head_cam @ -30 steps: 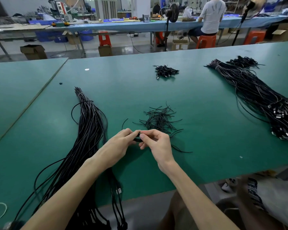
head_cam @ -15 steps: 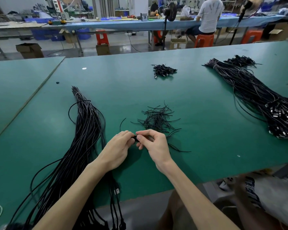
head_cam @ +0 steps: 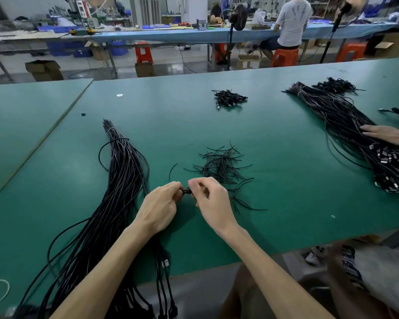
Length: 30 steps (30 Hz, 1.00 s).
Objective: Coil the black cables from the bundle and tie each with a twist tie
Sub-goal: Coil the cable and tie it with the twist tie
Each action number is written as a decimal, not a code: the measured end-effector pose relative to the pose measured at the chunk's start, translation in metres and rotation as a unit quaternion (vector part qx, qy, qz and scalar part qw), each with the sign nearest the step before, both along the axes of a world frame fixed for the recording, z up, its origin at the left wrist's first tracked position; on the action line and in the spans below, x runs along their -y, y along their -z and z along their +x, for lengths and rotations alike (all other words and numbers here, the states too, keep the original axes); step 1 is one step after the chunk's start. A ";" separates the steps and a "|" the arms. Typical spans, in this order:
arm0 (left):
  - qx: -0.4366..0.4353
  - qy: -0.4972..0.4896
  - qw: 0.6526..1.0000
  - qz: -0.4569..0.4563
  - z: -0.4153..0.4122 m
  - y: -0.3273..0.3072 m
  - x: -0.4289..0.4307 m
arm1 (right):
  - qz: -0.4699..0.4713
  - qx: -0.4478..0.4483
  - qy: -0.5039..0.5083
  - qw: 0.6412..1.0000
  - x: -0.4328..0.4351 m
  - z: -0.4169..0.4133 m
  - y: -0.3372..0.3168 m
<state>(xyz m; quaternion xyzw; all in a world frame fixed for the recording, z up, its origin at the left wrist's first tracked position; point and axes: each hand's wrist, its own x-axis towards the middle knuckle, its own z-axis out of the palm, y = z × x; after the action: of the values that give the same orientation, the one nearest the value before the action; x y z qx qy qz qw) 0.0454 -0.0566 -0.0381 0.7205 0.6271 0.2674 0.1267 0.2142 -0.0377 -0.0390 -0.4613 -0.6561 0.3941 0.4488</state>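
Black coiled cable (head_cam: pixel 186 191) pinched between left hand (head_cam: pixel 158 207) and right hand (head_cam: pixel 211 200), bundle (head_cam: pixel 115 192) just left, twist ties (head_cam: pixel 221 165) beyond, no legible writing

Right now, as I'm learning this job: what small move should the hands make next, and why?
Probably twist a tie shut round the coil. The left hand and right hand both pinch it between their fingertips, just short of the loose ties. Whether a tie is already wrapped on is too small to tell. Once tied, it could join the finished coils farther back.
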 end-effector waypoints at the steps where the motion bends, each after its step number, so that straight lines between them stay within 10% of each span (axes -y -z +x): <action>1: 0.000 -0.008 1.000 0.003 0.000 0.000 0.001 | 0.021 0.009 0.029 0.999 -0.002 0.002 -0.003; 11: -0.010 -0.041 0.999 -0.001 0.001 0.000 -0.002 | -0.020 0.396 0.169 0.903 -0.059 0.041 -0.019; 30: -0.053 -0.034 0.998 0.007 0.003 0.000 -0.005 | 0.068 0.255 0.233 0.936 -0.040 0.051 -0.016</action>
<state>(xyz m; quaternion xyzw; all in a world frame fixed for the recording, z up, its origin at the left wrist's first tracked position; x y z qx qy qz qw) 0.0486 -0.0514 -0.0381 0.7126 0.6553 0.2378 0.0789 0.2649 0.0022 -0.0229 -0.6548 -0.6478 0.1013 0.3760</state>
